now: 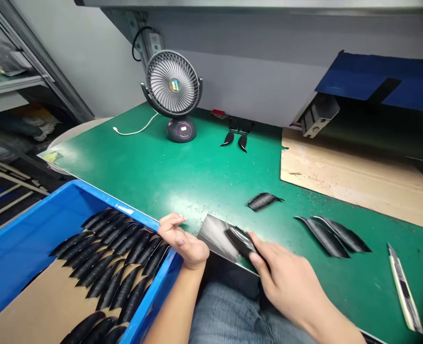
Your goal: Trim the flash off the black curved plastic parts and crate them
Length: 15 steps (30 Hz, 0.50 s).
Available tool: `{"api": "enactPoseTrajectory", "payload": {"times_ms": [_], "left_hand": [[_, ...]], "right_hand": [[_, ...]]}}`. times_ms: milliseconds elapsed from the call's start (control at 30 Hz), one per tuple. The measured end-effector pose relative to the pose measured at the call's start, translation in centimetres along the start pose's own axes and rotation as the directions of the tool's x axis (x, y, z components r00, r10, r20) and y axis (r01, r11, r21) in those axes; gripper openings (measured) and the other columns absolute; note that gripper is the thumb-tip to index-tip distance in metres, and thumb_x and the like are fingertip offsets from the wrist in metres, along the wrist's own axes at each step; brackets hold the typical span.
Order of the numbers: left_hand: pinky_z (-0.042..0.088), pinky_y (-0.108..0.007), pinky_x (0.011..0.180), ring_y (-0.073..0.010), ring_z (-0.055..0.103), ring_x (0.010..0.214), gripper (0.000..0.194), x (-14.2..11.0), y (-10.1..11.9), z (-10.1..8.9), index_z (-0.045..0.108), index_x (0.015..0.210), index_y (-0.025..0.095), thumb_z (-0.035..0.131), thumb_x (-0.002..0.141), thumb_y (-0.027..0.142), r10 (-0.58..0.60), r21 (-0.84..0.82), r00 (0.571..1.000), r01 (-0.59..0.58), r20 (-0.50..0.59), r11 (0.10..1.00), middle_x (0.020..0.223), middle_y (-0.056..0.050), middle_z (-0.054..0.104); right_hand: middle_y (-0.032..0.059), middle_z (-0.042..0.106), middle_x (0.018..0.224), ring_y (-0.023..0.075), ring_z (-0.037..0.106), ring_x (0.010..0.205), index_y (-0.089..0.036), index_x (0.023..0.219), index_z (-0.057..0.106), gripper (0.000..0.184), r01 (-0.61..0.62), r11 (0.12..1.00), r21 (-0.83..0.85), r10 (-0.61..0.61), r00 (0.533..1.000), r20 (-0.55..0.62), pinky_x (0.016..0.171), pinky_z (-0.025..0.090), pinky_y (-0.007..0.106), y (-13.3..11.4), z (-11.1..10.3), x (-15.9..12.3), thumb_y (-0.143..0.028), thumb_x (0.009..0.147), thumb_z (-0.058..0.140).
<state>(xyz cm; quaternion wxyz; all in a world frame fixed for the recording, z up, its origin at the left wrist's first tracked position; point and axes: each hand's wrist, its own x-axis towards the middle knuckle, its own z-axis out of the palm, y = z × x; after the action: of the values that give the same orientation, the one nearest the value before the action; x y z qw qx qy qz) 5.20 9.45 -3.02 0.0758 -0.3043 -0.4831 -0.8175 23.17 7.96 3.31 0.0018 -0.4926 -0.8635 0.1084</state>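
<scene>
My right hand (286, 274) grips a curved black plastic piece (240, 240) between thumb and fingers. That piece lies against a grey, streaky sheet (215, 234), which looks like sandpaper, at the table's front edge. My left hand (185, 242) is held beside the sheet, near the blue bin's rim, with its fingers loosely bent and apart and nothing visible in them. Farther back on the table lies a short black piece (263, 201). Two longer curved black pieces (322, 236) rest side by side to the right of it.
At the left, a blue bin (79, 187) holds rows of similar black pieces on cardboard. A desk fan (174, 86) stands at the back. A utility knife (404, 289) lies far right, and a cardboard sheet (340, 167) behind. Dark crumbs dot the green table (125, 157).
</scene>
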Motion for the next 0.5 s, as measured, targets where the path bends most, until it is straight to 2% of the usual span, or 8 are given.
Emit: {"api": "enactPoseTrajectory", "payload": {"times_ms": [133,267,333,400,500], "left_hand": [[0.038,-0.036,0.069,-0.0213,0.043,0.08,0.031,0.0,0.0,-0.1,0.046,0.088,0.02,0.037,0.089,0.049,0.005,0.018,1.0,-0.005,0.009,1.0,0.084,-0.004,0.042],[0.039,-0.036,0.069,-0.0213,0.044,0.079,0.029,0.0,-0.1,-0.1,0.046,0.087,0.02,0.035,0.089,0.047,-0.004,0.031,1.0,0.004,0.02,1.0,0.083,-0.004,0.041],[0.039,-0.036,0.069,-0.0213,0.044,0.079,0.028,0.0,-0.1,-0.1,0.046,0.087,0.021,0.035,0.089,0.047,-0.003,0.041,1.0,0.002,0.019,0.999,0.083,-0.004,0.041],[0.039,-0.036,0.069,-0.0214,0.043,0.079,0.027,0.0,-0.1,-0.1,0.046,0.087,0.021,0.036,0.088,0.046,-0.004,0.051,1.0,0.003,0.023,0.999,0.083,-0.004,0.041],[0.039,-0.037,0.07,-0.0214,0.044,0.079,0.027,-0.1,0.0,-0.1,0.046,0.087,0.02,0.035,0.088,0.045,-0.018,0.051,0.999,0.017,0.032,0.999,0.083,-0.004,0.041]], "right_hand": [[0.0063,0.067,0.108,0.0249,0.062,0.096,-0.024,0.137,0.044,0.04,0.134,0.991,0.009,-0.134,0.99,0.052,0.075,0.045,0.034,0.9,-1.2,2.1,-0.034,0.1,0.033],[0.0077,0.068,0.104,0.0236,0.062,0.094,-0.019,0.136,0.046,0.04,0.185,0.983,-0.018,-0.184,0.981,0.059,0.073,0.044,0.032,1.3,-1.8,3.1,-0.032,0.1,0.033],[0.0071,0.067,0.103,0.024,0.061,0.093,-0.02,0.136,0.044,0.041,0.222,0.974,-0.044,-0.22,0.975,0.04,0.071,0.043,0.032,1.0,-1.7,3.3,-0.033,0.099,0.034],[0.0065,0.066,0.099,0.0245,0.061,0.088,-0.021,0.137,0.043,0.041,0.238,0.97,-0.056,-0.236,0.971,0.034,0.068,0.042,0.033,0.7,-1.4,3.1,-0.034,0.099,0.036],[0.0068,0.063,0.085,0.0237,0.058,0.075,-0.017,0.137,0.043,0.041,0.199,0.972,-0.122,-0.204,0.979,-0.028,0.06,0.04,0.032,0.0,-0.9,2.2,-0.028,0.097,0.037]]}}
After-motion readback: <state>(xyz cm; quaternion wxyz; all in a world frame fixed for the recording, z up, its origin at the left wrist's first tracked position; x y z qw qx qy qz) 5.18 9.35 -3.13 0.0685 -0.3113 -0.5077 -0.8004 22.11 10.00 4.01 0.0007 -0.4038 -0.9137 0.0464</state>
